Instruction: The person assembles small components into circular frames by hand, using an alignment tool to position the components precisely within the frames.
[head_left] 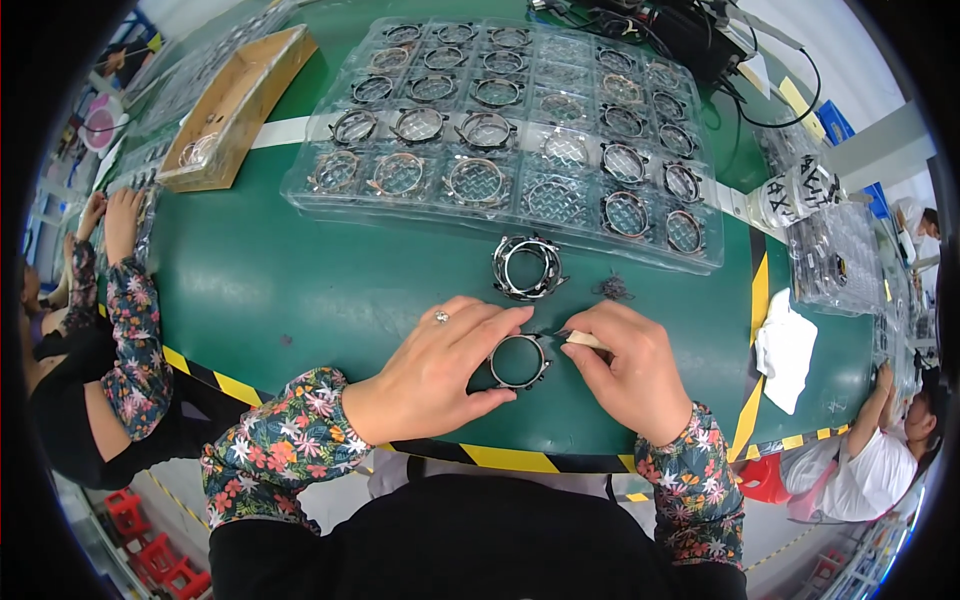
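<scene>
In front of the clear tray (pixel 400 215), a dark ring (pixel 543 365) was held by the left hand (pixel 440 365) and a pale tool (pixel 588 341) by the right hand (pixel 635 375). Stacked rings (pixel 503 272) were set nearer the tray.

The fisheye view came from the left of two side-by-side cameras on the head of a worker (pixel 450 545). It faced down and forward over a green table (pixel 250 280), with the left hand (pixel 440 360) and right hand (pixel 635 370) near, plastic trays (pixel 553 200) farther off, and straight edges bowed toward its rim.
</scene>
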